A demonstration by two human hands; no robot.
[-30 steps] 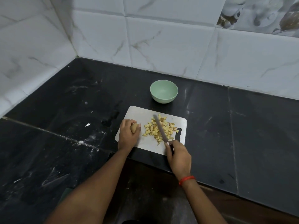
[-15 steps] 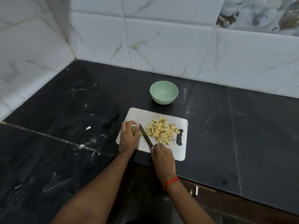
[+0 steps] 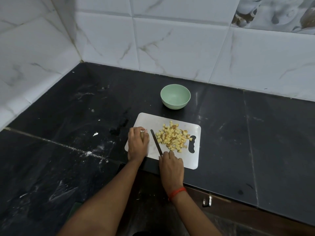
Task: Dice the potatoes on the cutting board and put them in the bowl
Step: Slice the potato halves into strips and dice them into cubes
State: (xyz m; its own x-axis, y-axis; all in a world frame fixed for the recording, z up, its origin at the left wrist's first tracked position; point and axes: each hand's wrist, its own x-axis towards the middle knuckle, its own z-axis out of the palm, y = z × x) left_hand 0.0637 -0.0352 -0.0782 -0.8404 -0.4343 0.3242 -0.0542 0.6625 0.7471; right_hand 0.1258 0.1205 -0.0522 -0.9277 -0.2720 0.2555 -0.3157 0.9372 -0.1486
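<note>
A white cutting board (image 3: 150,120) lies on the black counter. On its right half sits a pile of diced potato (image 3: 173,137). At the board's left end my left hand (image 3: 137,143) curls over a potato piece (image 3: 142,135), which is mostly hidden under the fingers. My right hand (image 3: 171,163) grips the handle of a knife (image 3: 156,143); its blade runs along the board between the left hand and the pile. A pale green bowl (image 3: 175,96) stands empty just beyond the board.
The black stone counter (image 3: 68,125) carries white smears and crumbs on its left part. White tiled walls meet in a corner at the back left. The counter's front edge runs just below the board, with a cabinet handle (image 3: 207,200) under it.
The knife has moved left from over the diced pile to beside my left hand. My right hand shifted left with it. The left hand stays on the potato piece.
</note>
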